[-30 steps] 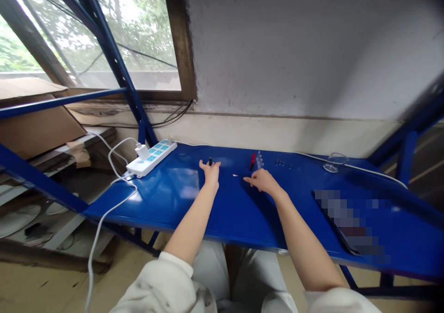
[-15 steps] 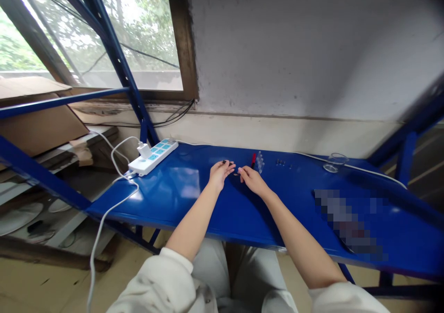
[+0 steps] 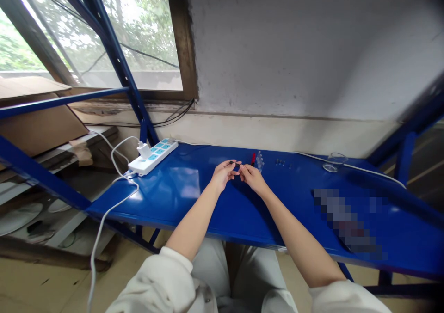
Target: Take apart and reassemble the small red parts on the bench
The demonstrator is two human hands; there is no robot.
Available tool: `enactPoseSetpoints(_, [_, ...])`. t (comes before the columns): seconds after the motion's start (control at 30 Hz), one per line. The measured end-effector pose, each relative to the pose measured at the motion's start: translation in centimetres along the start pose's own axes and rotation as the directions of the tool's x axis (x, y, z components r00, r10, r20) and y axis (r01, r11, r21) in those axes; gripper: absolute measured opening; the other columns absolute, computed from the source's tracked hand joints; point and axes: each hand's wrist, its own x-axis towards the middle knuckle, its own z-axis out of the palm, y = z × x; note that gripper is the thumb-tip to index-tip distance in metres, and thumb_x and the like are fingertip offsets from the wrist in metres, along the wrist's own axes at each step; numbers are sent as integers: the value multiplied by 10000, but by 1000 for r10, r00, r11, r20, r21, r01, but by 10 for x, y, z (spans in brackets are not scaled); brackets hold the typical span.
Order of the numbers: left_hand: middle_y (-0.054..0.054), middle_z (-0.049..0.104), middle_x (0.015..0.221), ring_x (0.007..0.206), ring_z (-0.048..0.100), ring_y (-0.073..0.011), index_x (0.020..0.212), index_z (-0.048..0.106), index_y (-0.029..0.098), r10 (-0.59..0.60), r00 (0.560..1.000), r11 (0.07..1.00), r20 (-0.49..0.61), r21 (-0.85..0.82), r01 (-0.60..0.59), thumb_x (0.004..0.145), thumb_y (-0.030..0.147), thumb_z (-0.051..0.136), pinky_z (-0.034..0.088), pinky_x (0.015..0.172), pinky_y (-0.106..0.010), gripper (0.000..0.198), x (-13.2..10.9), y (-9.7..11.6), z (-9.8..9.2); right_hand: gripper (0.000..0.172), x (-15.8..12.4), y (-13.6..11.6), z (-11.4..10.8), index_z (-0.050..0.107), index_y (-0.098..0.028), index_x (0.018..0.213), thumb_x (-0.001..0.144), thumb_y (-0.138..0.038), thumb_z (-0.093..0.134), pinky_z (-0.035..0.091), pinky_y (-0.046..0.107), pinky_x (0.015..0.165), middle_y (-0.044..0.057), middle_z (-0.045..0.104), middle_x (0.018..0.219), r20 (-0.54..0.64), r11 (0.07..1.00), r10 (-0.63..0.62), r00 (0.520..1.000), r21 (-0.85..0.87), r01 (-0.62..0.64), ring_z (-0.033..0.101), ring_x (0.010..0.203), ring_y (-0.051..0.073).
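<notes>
My left hand (image 3: 223,174) and my right hand (image 3: 253,178) meet above the middle of the blue metal shelf top (image 3: 194,202). Left fingers pinch a small black part (image 3: 233,162) at their tips. The right fingertips close on something tiny beside it, probably the small pale piece, which is mostly hidden. To the right of my hands stand a red item (image 3: 253,158) and a cluster of small clear pieces (image 3: 259,161). A row of tiny dark parts (image 3: 281,162) lies farther right.
A white power strip (image 3: 152,157) with its cables lies at the left. A clear glass dish (image 3: 330,163) and a white cable (image 3: 367,171) sit at the far right. A pixelated patch (image 3: 347,220) covers the shelf's right part. Blue rack uprights (image 3: 405,158) frame the shelf.
Both hands have moved together from apart. The black part and the pale piece no longer lie on the shelf top, and my fingers now pinch at the centre.
</notes>
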Motion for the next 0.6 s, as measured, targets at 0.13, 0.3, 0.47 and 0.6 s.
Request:
enactPoseSetpoints(0.13, [-122,628,1049,521,598,-79,953,545,126,22,1000,1000,-11,-14,-22,722,201,621,385,414,-162,255,1,-2,0,343,-2,-2,-3,543,-179,751,854,-444,351,365,218,516,-15,532,541,-34,990,-75,997,-118,70,482,492,108])
enactPoseSetpoints(0.3, [-117,650,993,436,545,-52,940,551,124,39,998,999,-59,-13,-40,728,185,604,377,401,-167,227,3,-5,-1,309,-4,-3,-6,577,-190,825,867,-387,343,359,223,525,18,590,628,-70,925,-168,983,-357,132,523,533,128])
enactPoseSetpoints(0.47, [-109,656,975,409,513,-36,918,557,119,22,995,998,-100,-51,-27,737,155,579,377,402,-163,186,2,-2,1,306,-5,-5,-7,591,-211,923,883,-344,319,382,231,565,50,648,793,-65,825,-230,971,-543,159,590,665,157])
enactPoseSetpoints(0.6, [-91,660,966,413,506,-30,904,560,126,11,993,996,-119,-85,-21,739,152,577,378,409,-159,168,0,0,3,305,-5,-7,-7,580,-216,983,890,-328,312,404,233,591,55,648,941,-60,765,-266,962,-621,172,608,776,167])
